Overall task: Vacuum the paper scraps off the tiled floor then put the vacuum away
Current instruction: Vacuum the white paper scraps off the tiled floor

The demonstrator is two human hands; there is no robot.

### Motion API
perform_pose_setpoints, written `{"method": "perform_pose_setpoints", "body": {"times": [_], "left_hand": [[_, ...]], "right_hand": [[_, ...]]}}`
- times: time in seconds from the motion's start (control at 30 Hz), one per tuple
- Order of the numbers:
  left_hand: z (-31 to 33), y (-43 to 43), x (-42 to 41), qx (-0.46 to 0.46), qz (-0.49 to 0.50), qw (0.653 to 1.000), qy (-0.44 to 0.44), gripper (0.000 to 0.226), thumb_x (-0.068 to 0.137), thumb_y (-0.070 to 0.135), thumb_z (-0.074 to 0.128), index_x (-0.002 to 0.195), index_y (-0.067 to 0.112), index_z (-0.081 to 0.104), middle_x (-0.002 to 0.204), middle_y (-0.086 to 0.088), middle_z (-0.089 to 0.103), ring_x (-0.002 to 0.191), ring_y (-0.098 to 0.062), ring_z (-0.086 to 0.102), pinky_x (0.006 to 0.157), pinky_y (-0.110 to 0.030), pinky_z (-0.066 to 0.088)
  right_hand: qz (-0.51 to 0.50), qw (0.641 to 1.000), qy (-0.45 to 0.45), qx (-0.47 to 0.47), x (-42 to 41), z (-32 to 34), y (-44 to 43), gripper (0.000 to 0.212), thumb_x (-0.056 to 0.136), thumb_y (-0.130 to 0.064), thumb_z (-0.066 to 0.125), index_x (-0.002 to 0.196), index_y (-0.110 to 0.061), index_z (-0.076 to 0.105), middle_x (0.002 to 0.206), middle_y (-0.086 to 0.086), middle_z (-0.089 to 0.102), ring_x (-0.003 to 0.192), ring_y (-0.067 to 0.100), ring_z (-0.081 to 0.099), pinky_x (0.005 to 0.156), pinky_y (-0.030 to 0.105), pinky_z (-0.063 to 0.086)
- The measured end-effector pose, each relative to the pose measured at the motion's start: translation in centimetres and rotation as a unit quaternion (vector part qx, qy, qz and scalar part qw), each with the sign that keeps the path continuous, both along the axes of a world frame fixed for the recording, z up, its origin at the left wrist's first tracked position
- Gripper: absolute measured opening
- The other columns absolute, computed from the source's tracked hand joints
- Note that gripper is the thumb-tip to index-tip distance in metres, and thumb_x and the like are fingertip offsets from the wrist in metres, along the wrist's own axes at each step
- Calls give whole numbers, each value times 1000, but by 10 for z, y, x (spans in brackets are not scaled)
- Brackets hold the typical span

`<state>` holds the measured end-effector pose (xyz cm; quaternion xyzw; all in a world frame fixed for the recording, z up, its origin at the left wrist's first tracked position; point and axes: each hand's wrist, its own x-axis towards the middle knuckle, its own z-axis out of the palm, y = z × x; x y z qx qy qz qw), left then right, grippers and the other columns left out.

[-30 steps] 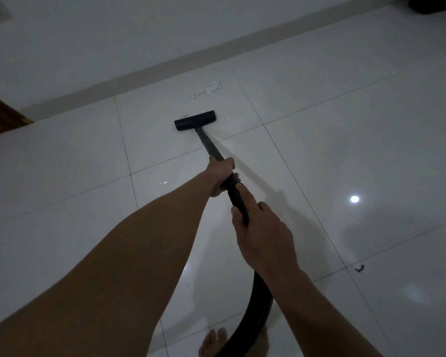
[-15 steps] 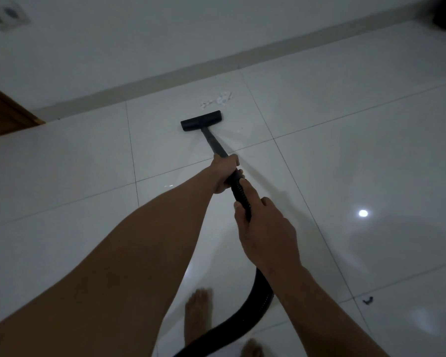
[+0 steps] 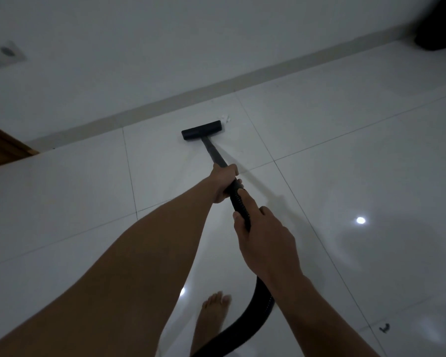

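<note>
A black vacuum floor head (image 3: 202,130) lies flat on the white tiled floor (image 3: 345,176), close to the wall. A few white paper scraps (image 3: 225,117) show just past its right end. The dark wand (image 3: 213,153) runs back from the head to my left hand (image 3: 224,182), which grips its upper end. My right hand (image 3: 264,237) grips the black ribbed hose (image 3: 238,202) right behind it, forefinger laid along the hose. The hose curves down behind my right forearm to the bottom edge.
A beige skirting strip (image 3: 165,104) runs along the white wall, with a double socket (image 3: 3,56) at the upper left. A brown wooden edge (image 3: 3,145) stands at the left. A dark object (image 3: 438,27) fills the top right corner. My bare foot (image 3: 211,320) is near the hose; a small dark bit (image 3: 384,328) lies lower right.
The floor head has slid forward toward the wall and over most of the paper scraps. My foot has stepped forward, and both hands kept their grip.
</note>
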<state>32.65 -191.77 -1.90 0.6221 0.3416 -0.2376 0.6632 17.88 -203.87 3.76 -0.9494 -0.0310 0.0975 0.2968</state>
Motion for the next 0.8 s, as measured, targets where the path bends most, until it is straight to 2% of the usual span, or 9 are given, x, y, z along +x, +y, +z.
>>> {"method": "perform_pose_setpoints", "body": {"times": [0.13,0.3,0.63,0.8], "left_hand": [[-2,17,23,-4,1,1000,5,53,94,7,48,143,14,31,84,-10,54,59,-15,57,43,-21,48],[-8,37,46,2,2,1000,8,55,94,7,49,145,15,30,100,-13,54,64,-16,59,44,-21,50],[-24,67,91,-1,-4,1000,14,58,93,7,49,146,16,29,93,-11,54,63,-15,58,45,-22,51],[-28,79,120,2,-10,1000,11,60,93,6,48,148,15,26,90,-10,52,62,-16,57,45,-22,51]], "right_hand": [[-6,1000,-5,-1,20,-1,19,50,104,-48,31,151,-44,13,84,-8,46,67,12,55,66,31,54],[-10,1000,0,-9,42,-3,38,52,104,-48,30,152,-45,12,84,-7,46,66,11,55,65,31,53],[-4,1000,21,-3,87,-15,69,50,104,-48,30,151,-45,12,86,-7,49,70,11,56,67,30,53],[-6,1000,21,7,116,-22,81,50,104,-48,30,151,-45,14,84,-6,48,70,14,57,70,38,56]]}}
